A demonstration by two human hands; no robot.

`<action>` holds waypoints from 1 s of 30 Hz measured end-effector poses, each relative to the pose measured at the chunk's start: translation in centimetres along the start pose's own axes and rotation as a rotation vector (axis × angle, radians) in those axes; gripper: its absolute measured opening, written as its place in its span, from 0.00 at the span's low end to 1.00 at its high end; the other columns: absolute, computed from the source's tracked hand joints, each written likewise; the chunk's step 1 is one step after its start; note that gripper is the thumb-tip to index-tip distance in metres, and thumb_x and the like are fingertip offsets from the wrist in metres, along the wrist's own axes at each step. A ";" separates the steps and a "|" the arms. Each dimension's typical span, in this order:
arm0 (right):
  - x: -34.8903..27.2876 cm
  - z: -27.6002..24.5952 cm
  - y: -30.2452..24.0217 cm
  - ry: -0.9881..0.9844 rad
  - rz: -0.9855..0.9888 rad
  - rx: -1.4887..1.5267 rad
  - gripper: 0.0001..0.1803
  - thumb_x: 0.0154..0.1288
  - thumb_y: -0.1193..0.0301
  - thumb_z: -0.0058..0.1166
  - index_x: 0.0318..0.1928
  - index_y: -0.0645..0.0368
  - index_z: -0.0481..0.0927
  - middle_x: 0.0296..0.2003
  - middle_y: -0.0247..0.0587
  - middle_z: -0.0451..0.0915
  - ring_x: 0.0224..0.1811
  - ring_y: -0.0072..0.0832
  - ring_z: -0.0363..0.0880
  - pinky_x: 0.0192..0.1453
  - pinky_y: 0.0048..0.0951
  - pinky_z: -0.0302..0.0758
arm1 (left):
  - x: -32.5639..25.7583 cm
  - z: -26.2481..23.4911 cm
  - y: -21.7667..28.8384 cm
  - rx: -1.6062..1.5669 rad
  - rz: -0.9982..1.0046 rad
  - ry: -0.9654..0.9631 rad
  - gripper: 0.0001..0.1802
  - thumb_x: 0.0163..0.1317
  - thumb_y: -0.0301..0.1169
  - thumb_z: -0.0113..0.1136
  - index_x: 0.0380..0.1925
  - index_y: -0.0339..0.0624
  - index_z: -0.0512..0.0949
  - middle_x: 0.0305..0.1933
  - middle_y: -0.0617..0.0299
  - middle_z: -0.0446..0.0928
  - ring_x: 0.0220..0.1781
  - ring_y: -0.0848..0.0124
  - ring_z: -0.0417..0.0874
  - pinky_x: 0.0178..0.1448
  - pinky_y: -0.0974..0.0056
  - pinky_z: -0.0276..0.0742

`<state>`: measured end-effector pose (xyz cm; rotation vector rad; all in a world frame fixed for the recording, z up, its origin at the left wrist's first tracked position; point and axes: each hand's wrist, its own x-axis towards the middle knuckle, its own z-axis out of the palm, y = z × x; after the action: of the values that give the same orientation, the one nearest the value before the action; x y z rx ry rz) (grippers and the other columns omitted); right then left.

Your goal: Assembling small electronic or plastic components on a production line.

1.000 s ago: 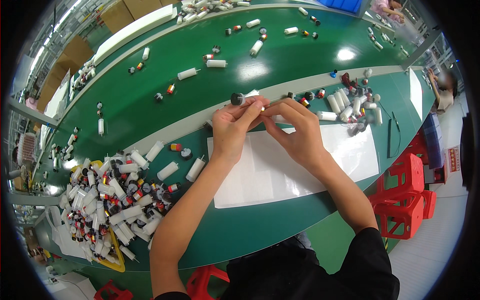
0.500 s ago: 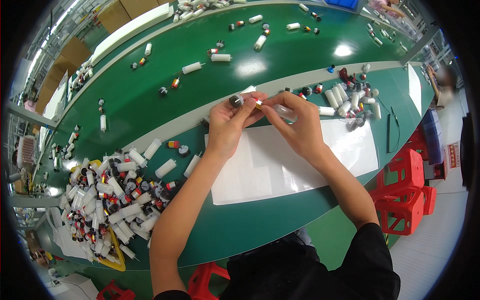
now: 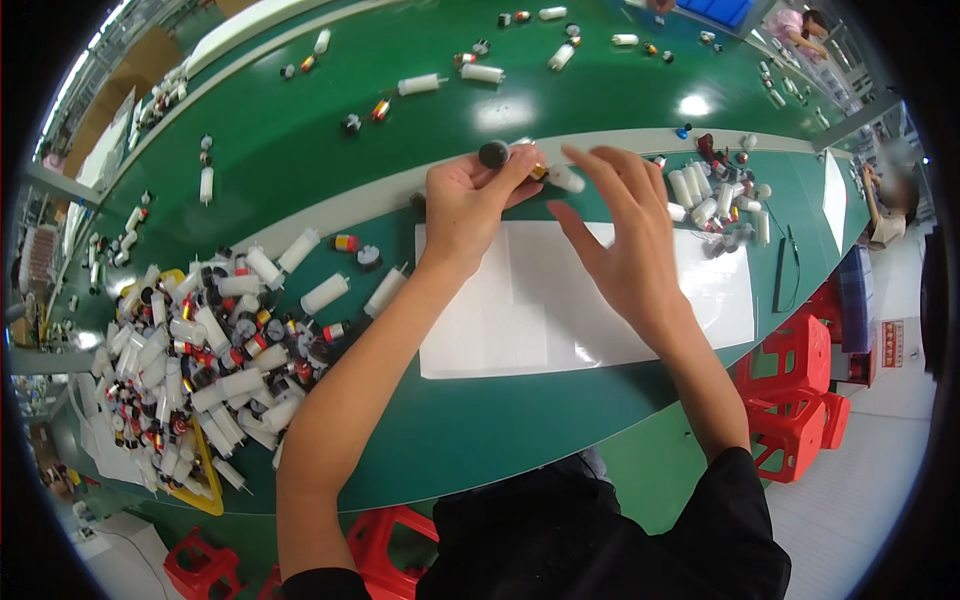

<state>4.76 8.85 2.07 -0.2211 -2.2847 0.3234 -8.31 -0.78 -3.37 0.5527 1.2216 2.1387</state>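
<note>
My left hand (image 3: 470, 200) pinches a small part with a black round cap (image 3: 493, 153) and a copper-coloured middle, held over the far edge of a white sheet (image 3: 520, 300) on the green table. A white cylinder (image 3: 565, 179) sticks out to the right of that part. My right hand (image 3: 625, 235) hovers just right of it, fingers spread, holding nothing that I can see. Both forearms reach in from the lower edge.
A big heap of white cylinders and small red and black parts (image 3: 190, 350) lies at the left over a yellow tray edge (image 3: 213, 478). More white cylinders (image 3: 705, 195) lie at the right. Loose parts ride the green conveyor belt (image 3: 300, 130). Red stools (image 3: 790, 400) stand at the right.
My right hand has let go of the small part and opened, its fingers now spread apart beside it. My left hand still holds the part.
</note>
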 end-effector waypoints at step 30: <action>-6.0 -2.9 -1.8 -0.110 0.670 0.845 0.06 0.74 0.77 0.52 0.44 0.69 0.75 0.39 0.39 0.79 0.37 0.22 0.79 0.45 0.22 0.75 | -0.2 0.0 0.1 -0.023 0.031 -0.011 0.13 0.68 0.31 0.63 0.45 0.31 0.82 0.47 0.49 0.84 0.48 0.67 0.87 0.54 0.66 0.86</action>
<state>10.76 6.03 0.28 -0.5214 -1.9082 1.6137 -8.17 -0.95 -3.24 0.5759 1.1882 2.1700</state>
